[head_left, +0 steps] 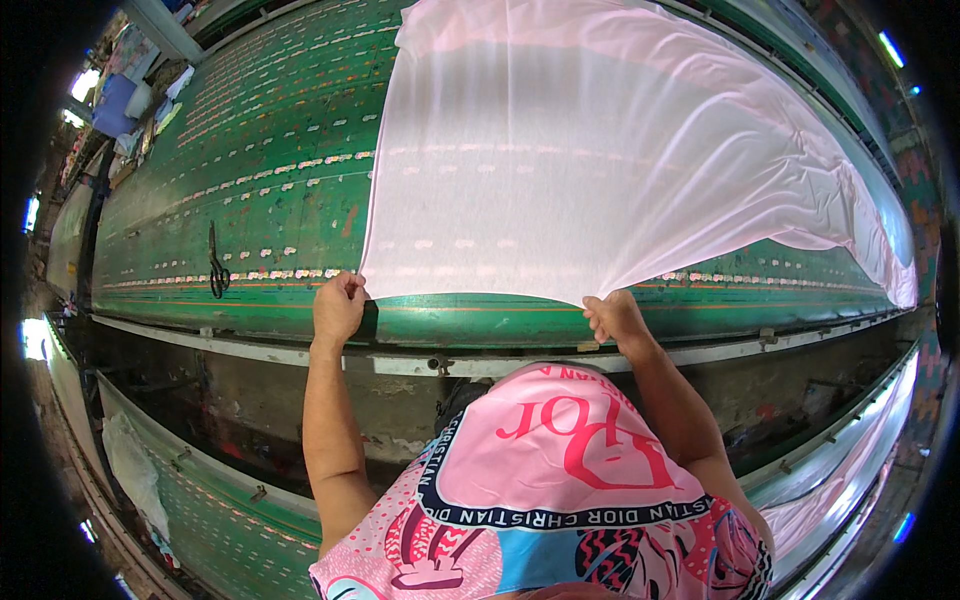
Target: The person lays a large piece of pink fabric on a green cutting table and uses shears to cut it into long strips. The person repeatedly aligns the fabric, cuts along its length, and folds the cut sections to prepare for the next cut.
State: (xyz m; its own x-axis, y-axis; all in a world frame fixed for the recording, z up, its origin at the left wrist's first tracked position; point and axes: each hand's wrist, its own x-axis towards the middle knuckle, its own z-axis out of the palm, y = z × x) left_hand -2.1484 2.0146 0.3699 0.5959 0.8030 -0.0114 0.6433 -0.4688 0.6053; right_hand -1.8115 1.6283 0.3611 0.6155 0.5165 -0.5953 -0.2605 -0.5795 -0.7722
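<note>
A thin, pale pink fabric sheet (500,190) spreads over a long green table (300,220), sheer enough for printed marks beneath to show through. My left hand (340,305) pinches its near left corner at the table's front edge. Farther right along the same edge, my right hand (615,318) grips the hem between thumb and fingers. Between my hands the hem is drawn nearly straight. Toward the right the cloth runs into loose folds and hangs near the table's far right end. Black scissors (217,265) lie on the green surface left of my left hand.
A metal rail (400,360) runs along the table's front. Behind me stands another green table (230,540), with pink cloth (840,500) at its right. A blue-purple container (115,105) and assorted items sit at the far left, near a grey post (163,28).
</note>
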